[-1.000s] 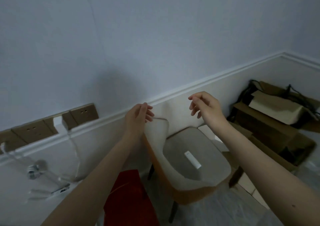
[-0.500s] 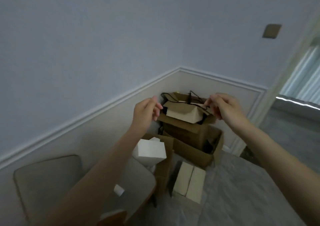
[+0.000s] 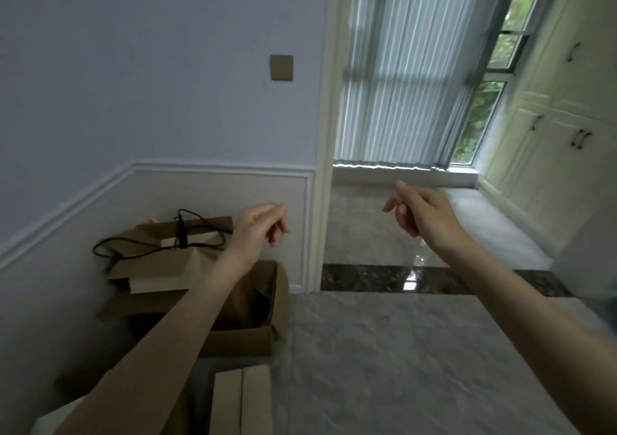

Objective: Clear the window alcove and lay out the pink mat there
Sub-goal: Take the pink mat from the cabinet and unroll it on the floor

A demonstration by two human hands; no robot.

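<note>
Two hands up and empty, as they were half a second ago: my left hand (image 3: 258, 226) at nine o'clock and right hand (image 3: 421, 210) at three both have fingers loosely curled on nothing; what has changed is the view, swung off the chair and boxes to the window alcove (image 3: 394, 231) at twelve o'clock, so I judge I'm only now approaching it; the pink mat is nowhere in sight; at eight o'clock an open cardboard box (image 3: 253, 334) shows only a dark inside, beside a paper bag (image 3: 160, 264) with a black cable (image 3: 143, 246) draped across.
</note>
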